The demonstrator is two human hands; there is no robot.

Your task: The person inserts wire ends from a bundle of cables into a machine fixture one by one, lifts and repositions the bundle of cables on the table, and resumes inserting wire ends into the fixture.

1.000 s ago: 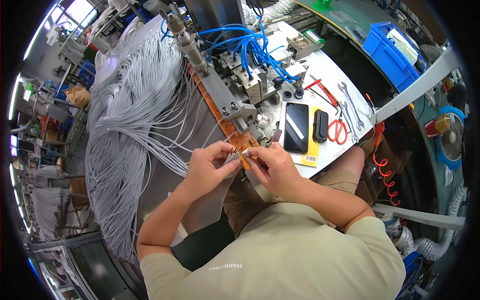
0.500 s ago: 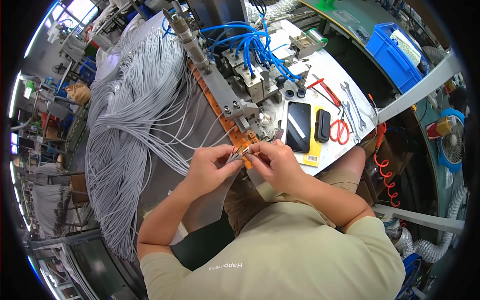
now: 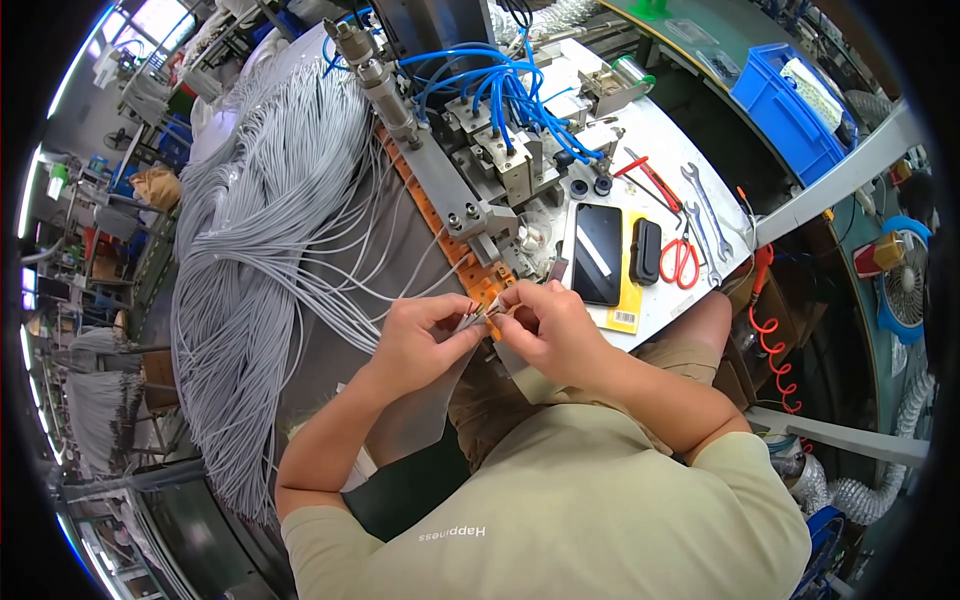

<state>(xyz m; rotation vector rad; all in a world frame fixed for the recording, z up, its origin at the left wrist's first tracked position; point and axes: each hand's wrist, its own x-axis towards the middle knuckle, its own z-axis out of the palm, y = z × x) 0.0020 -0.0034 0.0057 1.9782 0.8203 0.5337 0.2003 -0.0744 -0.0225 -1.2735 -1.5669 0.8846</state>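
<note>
Grey cables (image 3: 466,323) sit pinched in your left hand (image 3: 412,342) by the orange rail (image 3: 484,283); the fingers (image 3: 524,294) of your right hand (image 3: 552,328) are narrow there, hold unclear

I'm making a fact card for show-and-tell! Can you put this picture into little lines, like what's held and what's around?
Left grip: pinches gray cable ends, colored wires showing
Right grip: close beside it, at the same wires; exact hold too small to tell
Just beyond: orange rail
Left side: big heap of gray cables
Machine: metal, with blue tubes
White tabletop: smartphone on yellow package, red-handled scissors, two wrenches
Farther right: blue bin, fan
</note>
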